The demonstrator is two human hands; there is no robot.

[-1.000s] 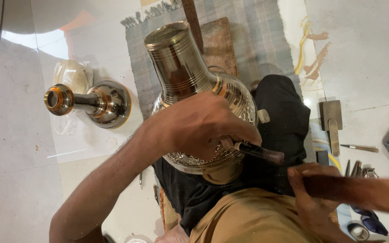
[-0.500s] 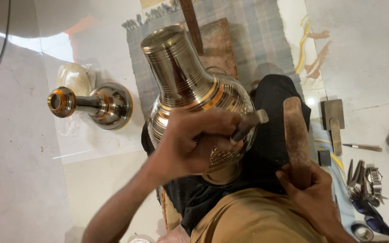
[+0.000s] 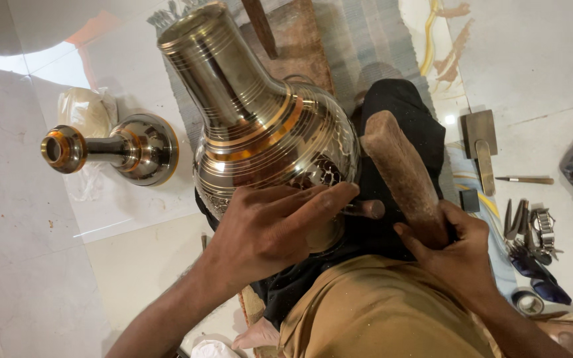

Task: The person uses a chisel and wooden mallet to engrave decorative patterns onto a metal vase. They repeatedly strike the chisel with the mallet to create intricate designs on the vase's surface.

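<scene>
Two hands: left (image 3: 270,229) steadies chisel (image 3: 364,209) on vase (image 3: 260,126) (engraved), right (image 3: 455,248) grips mallet (image 3: 402,176).

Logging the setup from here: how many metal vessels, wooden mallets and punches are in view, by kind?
Metal vessels: 2, the big vase on the lap and the small vase on the floor.
Wooden mallets: 1, the mallet in the right hand.
Punches: 1, the punch under the left hand.
Total: 4.
</scene>
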